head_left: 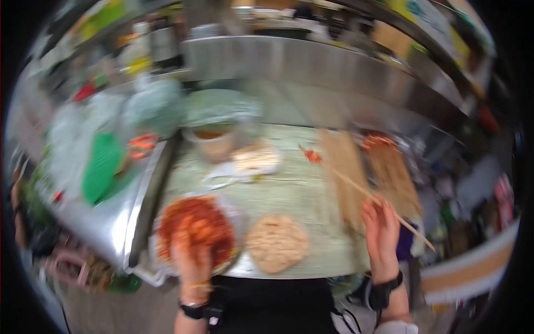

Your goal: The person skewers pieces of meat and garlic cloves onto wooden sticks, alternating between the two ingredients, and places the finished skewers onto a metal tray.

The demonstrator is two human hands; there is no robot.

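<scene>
My left hand [192, 259] reaches into a round bowl [238, 220] of red, sauce-coated pieces [217, 211]. Its fingers are blurred among orange-red lumps, so their grip cannot be made out. My right hand [381, 231], palm partly turned up, has its fingers closed around a thin wooden skewer [413, 229]. The skewer slants from upper left to lower right and shows no food on it. Between the hands, near the front edge, lies a pale, lumpy round mass of food [277, 243].
Bundles of wooden skewers [342, 161] lie right of the pale green board [278, 195], some with red pieces [380, 142]. Behind stand a bag-covered tub [214, 145] and a pale item in plastic [256, 160]. A green object [102, 167] rests on the left metal counter [111, 228].
</scene>
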